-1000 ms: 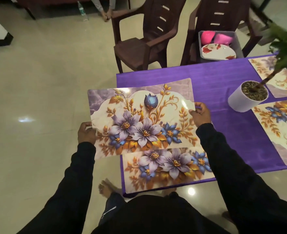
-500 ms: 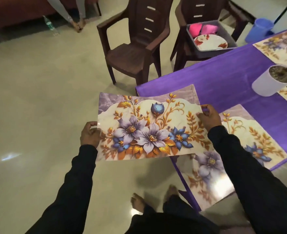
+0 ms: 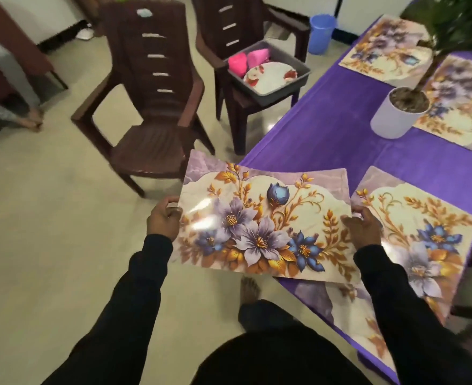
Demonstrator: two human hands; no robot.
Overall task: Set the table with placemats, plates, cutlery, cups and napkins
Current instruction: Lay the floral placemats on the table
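I hold a floral placemat (image 3: 259, 226) flat in the air, half over the floor and half over the near corner of the purple table (image 3: 334, 134). My left hand (image 3: 164, 218) grips its left edge and my right hand (image 3: 364, 226) grips its right edge. A second floral placemat (image 3: 423, 232) lies on the table at the near corner, partly under my right arm. Two more placemats (image 3: 379, 54) (image 3: 462, 107) lie at the far side. A grey tray (image 3: 298, 79) on a chair holds a white flowered plate (image 3: 271, 77) and pink cups (image 3: 237, 63).
Two brown plastic chairs (image 3: 151, 112) stand left of the table. A white pot (image 3: 396, 115) with a plant sits between the far placemats. A blue bucket (image 3: 322, 33) is on the floor behind. Another person's feet (image 3: 32, 120) are at the left.
The view has swung and I have stepped left around the table corner, carrying the placemat with both hands. The placemat on the table now lies to my right instead of beneath the held one.
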